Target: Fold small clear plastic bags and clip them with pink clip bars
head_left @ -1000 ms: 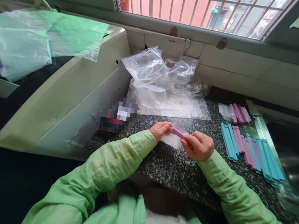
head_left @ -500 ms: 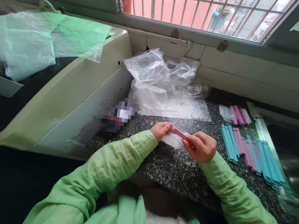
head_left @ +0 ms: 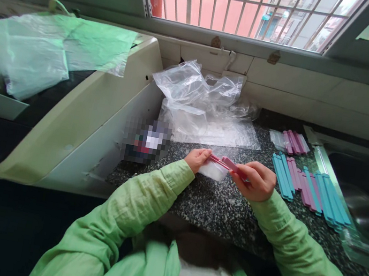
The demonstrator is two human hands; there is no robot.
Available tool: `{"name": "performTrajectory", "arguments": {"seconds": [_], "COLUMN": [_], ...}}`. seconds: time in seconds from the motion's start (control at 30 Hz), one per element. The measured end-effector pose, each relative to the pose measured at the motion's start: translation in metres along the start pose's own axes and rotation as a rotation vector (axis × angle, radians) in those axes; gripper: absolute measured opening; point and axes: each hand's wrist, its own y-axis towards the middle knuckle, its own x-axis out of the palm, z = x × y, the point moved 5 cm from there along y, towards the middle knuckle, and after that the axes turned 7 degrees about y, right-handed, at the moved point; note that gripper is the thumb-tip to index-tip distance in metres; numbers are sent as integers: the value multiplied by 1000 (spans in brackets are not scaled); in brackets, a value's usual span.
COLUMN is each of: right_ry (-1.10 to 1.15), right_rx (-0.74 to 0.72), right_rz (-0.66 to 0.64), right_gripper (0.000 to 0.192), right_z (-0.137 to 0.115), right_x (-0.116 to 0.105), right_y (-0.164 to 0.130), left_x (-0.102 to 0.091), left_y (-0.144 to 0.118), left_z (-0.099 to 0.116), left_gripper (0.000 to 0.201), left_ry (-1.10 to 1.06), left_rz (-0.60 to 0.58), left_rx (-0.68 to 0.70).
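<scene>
My left hand (head_left: pixel 196 160) pinches the far end of a slim pink plastic bag clip (head_left: pixel 226 161), with its thumb and fingers closed. The clip's other end is in the fingers of my right hand (head_left: pixel 256 181). Between the hands it shows as two parts, a thin bar on the left and a thicker bar on the right, parted at a slight angle. Below it on the counter lies a small clear plastic packet (head_left: pixel 213 170). My fingers hide both ends of the clip.
Teal clips (head_left: pixel 332 200) and pink clips (head_left: pixel 307 190) lie in rows at right, beside a sink (head_left: pixel 322 164). Crumpled clear bags (head_left: pixel 196 88) pile at the back. A pixelated item (head_left: pixel 148 143) and a large beige machine (head_left: pixel 106 95) stand left, on a speckled counter (head_left: pixel 194 201).
My right hand has moved slightly right, and the pink clip has come apart into a thin bar and a thicker bar. My left hand has barely moved.
</scene>
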Motion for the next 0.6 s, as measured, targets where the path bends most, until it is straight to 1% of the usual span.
{"name": "performTrajectory", "arguments": {"seconds": [0.27,0.43,0.6], "right_ry": [31,28,43], "right_rx": [28,43,56], "right_rz": [24,62,87], "right_gripper": [21,20,22], "right_z": [1,0,1], "right_x": [-7,-13,-15], "right_y": [2,6,5], "left_x": [-6,-8,-12], "left_y": [4,2,2], "left_z": [-2,4,4], "left_gripper": [56,52,45], "left_ry": [-10,-18,-31], "left_rz": [22,65,118], "left_rx": [46,5,9]}}
